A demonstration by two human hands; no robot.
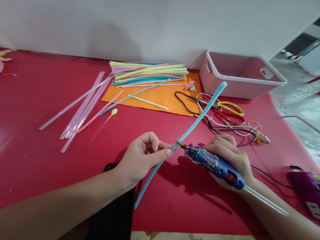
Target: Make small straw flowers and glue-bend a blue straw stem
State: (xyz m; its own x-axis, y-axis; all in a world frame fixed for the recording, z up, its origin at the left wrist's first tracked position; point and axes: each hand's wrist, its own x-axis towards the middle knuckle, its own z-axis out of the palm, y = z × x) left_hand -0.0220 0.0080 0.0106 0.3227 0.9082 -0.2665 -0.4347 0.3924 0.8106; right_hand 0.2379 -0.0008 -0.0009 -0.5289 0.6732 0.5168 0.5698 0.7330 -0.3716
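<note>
Between thumb and fingers, my left hand [144, 156] pinches a light blue pipe cleaner [197, 118] near its middle. The pipe cleaner slants from lower left to upper right above the table. My right hand [231, 155] is wrapped round a blue hot glue gun [215, 165], whose metal nozzle is at the pipe cleaner, just beside my left fingertips. Whether the nozzle touches it I cannot tell. A clear glue stick [266, 200] sticks out of the gun's back end. The gun's handle and trigger are hidden by my right hand.
Many coloured pipe cleaners [150, 72] lie on orange paper [150, 102] at the back. Clear plastic sticks [84, 115] and a yellow-tipped wire [114, 111] are left of it. Scissors [231, 112], tangled cables, a pink bin [239, 84], a purple power strip [313, 191] and a black phone-like slab [112, 218] surround my hands.
</note>
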